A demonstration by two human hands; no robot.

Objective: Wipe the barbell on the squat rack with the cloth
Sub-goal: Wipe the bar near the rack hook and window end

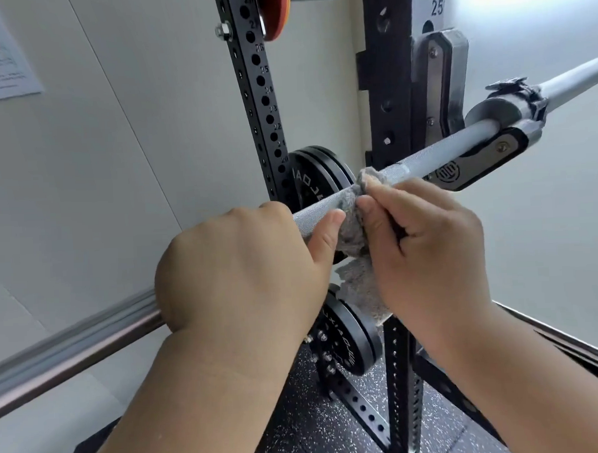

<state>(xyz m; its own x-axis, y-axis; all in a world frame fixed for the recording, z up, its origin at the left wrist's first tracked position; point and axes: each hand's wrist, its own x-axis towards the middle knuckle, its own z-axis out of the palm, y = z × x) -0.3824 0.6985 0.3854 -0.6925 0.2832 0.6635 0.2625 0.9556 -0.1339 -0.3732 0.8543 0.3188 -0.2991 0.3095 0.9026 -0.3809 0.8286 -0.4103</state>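
Observation:
A steel barbell (435, 153) runs from lower left to upper right and rests in the J-hook (486, 161) of the black squat rack (392, 85). My left hand (237, 266) grips the knurled shaft from above, thumb lying along the bar. Just to its right, my right hand (418, 245) holds a grey fluffy cloth (354, 237) wrapped around the shaft. The cloth's loose end hangs below the bar. A collar clamp (511, 104) sits on the sleeve beyond the hook.
Black weight plates are stored on the rack behind the bar (317, 177) and lower down (350, 340). A second perforated upright (257, 91) stands at the back. The pale wall (116, 148) is close on the left. Speckled rubber flooring (317, 431) lies below.

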